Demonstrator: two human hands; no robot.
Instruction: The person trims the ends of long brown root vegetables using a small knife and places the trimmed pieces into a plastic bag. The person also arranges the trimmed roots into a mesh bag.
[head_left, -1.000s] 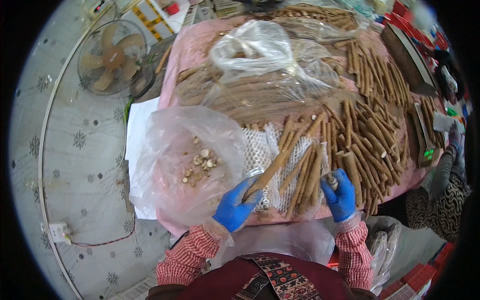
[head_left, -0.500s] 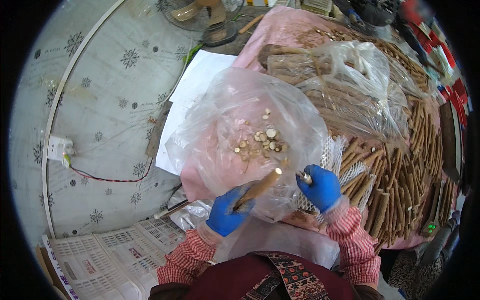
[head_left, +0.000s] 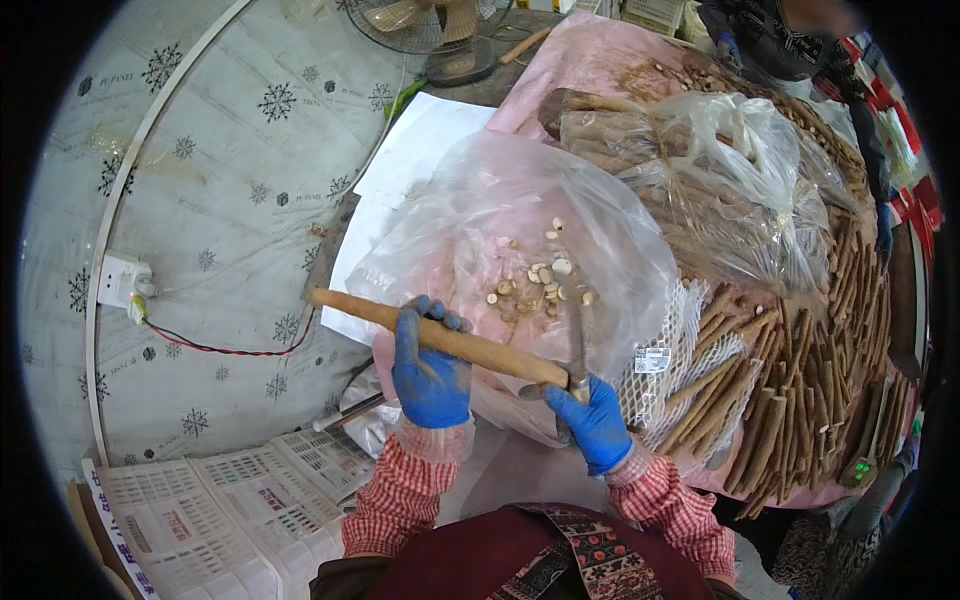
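Note:
My left hand (head_left: 435,375), in a blue glove, is closed around a long brown root (head_left: 450,341) that slants down from left to right. In my right hand (head_left: 592,420), gloved too, is a knife (head_left: 576,345), its blade pointing away from me. The blade is at the root's right end, and my right thumb is close to that end. Beyond both hands, pale cut root pieces (head_left: 546,281) lie on a spread clear plastic bag (head_left: 620,230).
Many brown roots (head_left: 790,400) lie at the right on a pink cloth (head_left: 525,95), beside white foam netting (head_left: 655,385). A plastic-wrapped bundle of thicker roots (head_left: 690,190) is farther back. A fan (head_left: 460,65), a wall socket (head_left: 122,282) and another person (head_left: 770,40) are around the edges.
The root has swung from pointing away to lying across in front of me. My right hand has moved left with the knife to the root's end.

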